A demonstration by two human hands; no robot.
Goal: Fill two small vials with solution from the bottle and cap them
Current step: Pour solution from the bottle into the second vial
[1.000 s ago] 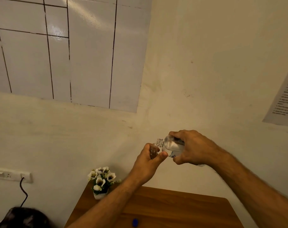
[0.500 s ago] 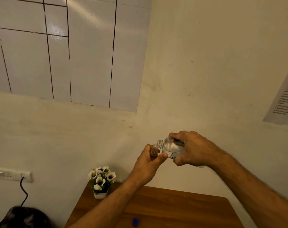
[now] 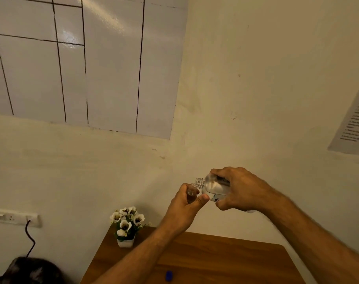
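My left hand [image 3: 184,208] grips a small brownish vial [image 3: 190,195], held upright in front of the wall. My right hand [image 3: 239,190] holds a clear plastic bottle [image 3: 212,187] tipped sideways, its open threaded neck pointing left over the vial's mouth. Clear liquid shows inside the bottle. Most of the vial is hidden by my fingers. A small blue cap [image 3: 168,276] lies on the wooden table [image 3: 215,261] below my left forearm. No second vial is in view.
A white pot of artificial white flowers [image 3: 126,226] stands at the table's back left corner. A wall socket strip with a black cable [image 3: 30,236] is at the left, a dark object [image 3: 31,270] below it. Printed paper [image 3: 354,124] hangs on the wall at the right.
Both hands have held almost still. The bottle stays tipped over the vial, with only a slight drift.
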